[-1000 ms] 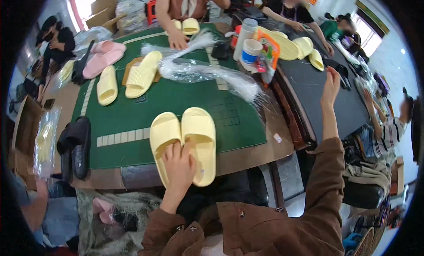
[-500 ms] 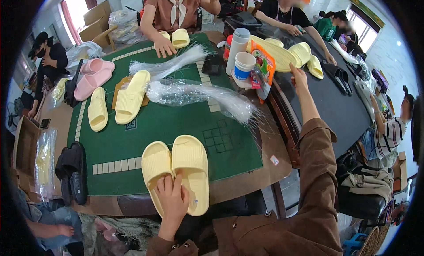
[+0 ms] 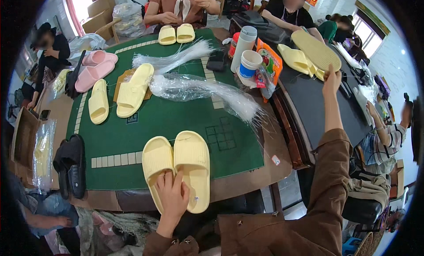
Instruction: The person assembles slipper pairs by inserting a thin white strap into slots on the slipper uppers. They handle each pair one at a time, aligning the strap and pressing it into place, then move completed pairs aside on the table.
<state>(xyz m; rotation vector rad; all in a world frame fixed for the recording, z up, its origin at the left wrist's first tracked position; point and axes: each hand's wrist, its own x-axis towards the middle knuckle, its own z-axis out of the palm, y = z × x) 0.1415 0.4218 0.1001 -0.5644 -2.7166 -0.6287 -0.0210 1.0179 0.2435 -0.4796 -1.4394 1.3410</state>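
- Pair of yellow slippers [image 3: 192,150], seven o'clock from the view's middle: lying side by side on the near edge of the green mat [image 3: 176,119], toes pointing to twelve, heels extending past the mat's edge toward six.
- Left hand [image 3: 173,196]: reaching in from six, lying over the pair's inner sides; its fingers are spreading slightly, tips resting just behind the left slipper's strap and at the seam between both (whether they are pinching the inner walls, one cannot tell).
- Lifted yellow slipper [image 3: 314,49], two o'clock: tilting above the dark tabletop [image 3: 309,106], its long flat sole showing, its near end meeting the right fingertips.
- Right hand [image 3: 332,84]: stretching out toward two, fingers closing in a pinch on that near end; the slipper is extending from the fingertips toward ten.
- Other yellow slippers [image 3: 291,58]: lying on the dark tabletop, partly under the lifted one.
- Changes from half a second ago: the right hand, then touching a slipper among the group, is now holding one raised; the co-worker's hand [image 3: 168,17] at eleven, then reaching over the mat, is now drawing back near the body; the near pair is keeping its place under the left hand.
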